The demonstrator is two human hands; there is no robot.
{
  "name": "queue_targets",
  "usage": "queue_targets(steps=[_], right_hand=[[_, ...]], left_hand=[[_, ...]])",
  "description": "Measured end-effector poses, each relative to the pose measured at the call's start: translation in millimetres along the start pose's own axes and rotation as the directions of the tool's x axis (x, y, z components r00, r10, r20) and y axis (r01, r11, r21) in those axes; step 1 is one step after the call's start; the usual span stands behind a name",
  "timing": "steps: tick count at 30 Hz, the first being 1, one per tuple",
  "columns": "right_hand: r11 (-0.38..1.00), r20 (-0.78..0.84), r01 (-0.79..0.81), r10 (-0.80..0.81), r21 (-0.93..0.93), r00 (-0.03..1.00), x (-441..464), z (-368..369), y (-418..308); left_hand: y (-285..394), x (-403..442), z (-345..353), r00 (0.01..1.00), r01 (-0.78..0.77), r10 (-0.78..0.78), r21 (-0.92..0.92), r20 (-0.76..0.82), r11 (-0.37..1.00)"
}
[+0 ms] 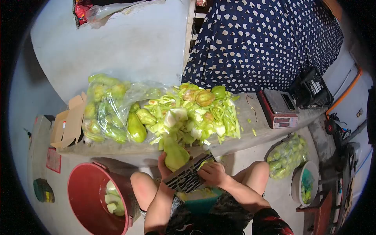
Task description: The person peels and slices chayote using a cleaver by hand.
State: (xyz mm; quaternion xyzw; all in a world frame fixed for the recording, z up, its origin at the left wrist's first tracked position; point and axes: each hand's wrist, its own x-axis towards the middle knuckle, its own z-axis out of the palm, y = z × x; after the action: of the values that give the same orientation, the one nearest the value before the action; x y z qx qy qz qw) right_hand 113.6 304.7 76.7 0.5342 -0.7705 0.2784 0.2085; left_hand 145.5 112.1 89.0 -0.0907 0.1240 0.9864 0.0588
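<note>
My left hand (163, 167) is wrapped round a large, pear-shaped green chayote (176, 155), held over my lap. Just right of it, my right hand (212, 173) is closed at a broad, flat piece with dark and light streaks (187, 175); its exact kind I cannot tell. That piece slants across the lower part of the chayote, and whether they touch is unclear. On the ledge in front lies a heap of pale green peelings (223, 127), with a few whole chayotes (205, 98) on top. More chayotes (136, 127) sit left of the heap.
A clear bag of chayotes (107, 109) and an open cardboard box (70, 121) stand left. The red bucket (79, 203) holds peeled pale pieces (112, 199). At right are a scale (278, 107), a black crate (313, 88), another full bag (288, 156) and a basin (296, 184).
</note>
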Motion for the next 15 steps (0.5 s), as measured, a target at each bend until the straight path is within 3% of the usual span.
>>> queue_targets(steps=[5,7,8,10,12,14,15], right_hand=[[1.000,-0.047,0.003,-0.003,-0.011,0.999,-4.3,2.9,5.5],[0.932,0.235,-0.348,0.362,-0.098,0.902,-12.8,-0.9,10.3],[0.931,0.231,-0.352,0.365,-0.098,0.902,-13.5,-0.4,12.8],[0.876,0.152,-0.483,0.478,-0.002,0.865,-12.9,-1.5,21.9],[0.917,0.128,-0.398,0.391,0.034,0.911,-15.2,-4.9,20.1],[0.947,0.103,-0.312,0.303,0.076,0.947,-14.1,-7.5,14.9],[0.955,0.106,-0.280,0.270,0.094,0.957,-4.7,-13.3,6.9]], left_hand=[[0.6,6.0,-7.5,0.998,-0.046,0.044,0.054,0.039,0.997],[0.4,10.9,-14.0,0.992,-0.106,0.108,0.039,-0.058,0.994],[1.4,13.4,-14.2,0.975,-0.168,0.170,0.029,-0.144,0.985],[2.7,13.8,-6.7,0.969,-0.192,0.185,-0.024,-0.162,0.981],[3.8,11.8,-5.5,0.963,-0.212,0.195,-0.073,-0.188,0.975],[6.1,7.1,-10.5,0.992,-0.128,0.129,0.034,-0.007,0.991],[5.8,6.8,-14.9,0.992,-0.128,0.128,0.034,-0.012,0.991]])
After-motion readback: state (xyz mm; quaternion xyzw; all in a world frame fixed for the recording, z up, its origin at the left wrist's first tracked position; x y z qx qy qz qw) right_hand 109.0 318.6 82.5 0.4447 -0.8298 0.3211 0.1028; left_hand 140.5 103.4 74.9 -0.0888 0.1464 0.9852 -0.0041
